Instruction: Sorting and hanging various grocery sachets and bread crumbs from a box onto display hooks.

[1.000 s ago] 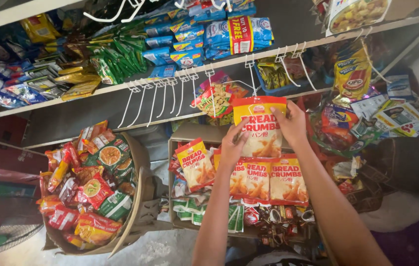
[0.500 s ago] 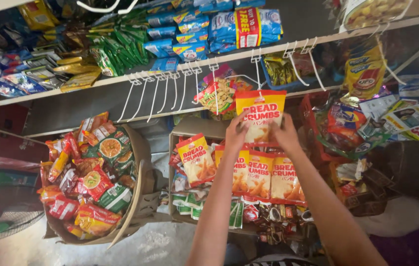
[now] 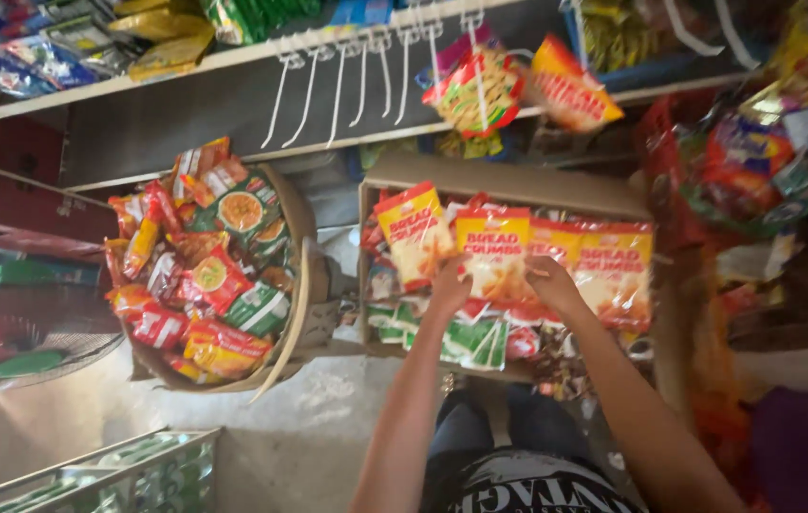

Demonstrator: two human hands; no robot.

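Head view looks down on a cardboard box (image 3: 508,180) of snack packets standing below a row of white wire hooks (image 3: 338,81). Both arms are now stretched down into that box. Half a second ago both hands held one yellow-and-orange crumb packet up high, level with the hooks; now they are low, at the row of like packets standing in the box.

The left hand (image 3: 450,285) is closed on the lower edge of a yellow crumb packet (image 3: 494,252), fingers curled behind it and thumb in front, as far as the blur allows. The right hand (image 3: 551,283) rests at the same packet's lower right corner, touching the neighbouring packet (image 3: 616,271); whether it grips or only presses, I cannot tell. A tilted packet (image 3: 415,233) leans just to the left of them.

One crumb packet (image 3: 570,95) hangs from a hook above, beside a red-and-green bag (image 3: 472,90). It seems likely that the raised packet is the one now hanging there, and the hands have come back to the box.

To the left, well apart, a round woven basket (image 3: 295,313) holds mixed red, green and orange packets.
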